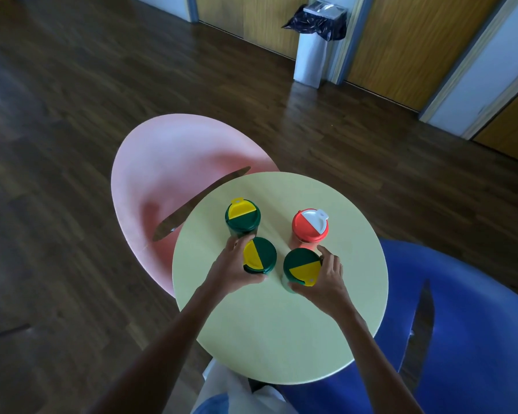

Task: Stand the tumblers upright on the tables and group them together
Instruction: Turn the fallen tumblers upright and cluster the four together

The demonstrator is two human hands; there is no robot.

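Several tumblers stand upright on the round yellow-green table (269, 330). Three are green with green-and-yellow lids; one is red with a red-and-white lid. The far green tumbler (242, 218) and the red tumbler (309, 227) stand free at the back. My left hand (232, 268) wraps around the near left green tumbler (260, 255). My right hand (326, 279) grips the near right green tumbler (301, 264). The held pair stands close together, just in front of the other two.
A lower pink round table (168, 162) lies behind and to the left, a blue one (473, 318) to the right. Dark wooden floor surrounds them. A white bin (311, 55) with a dark bag stands by the far wall.
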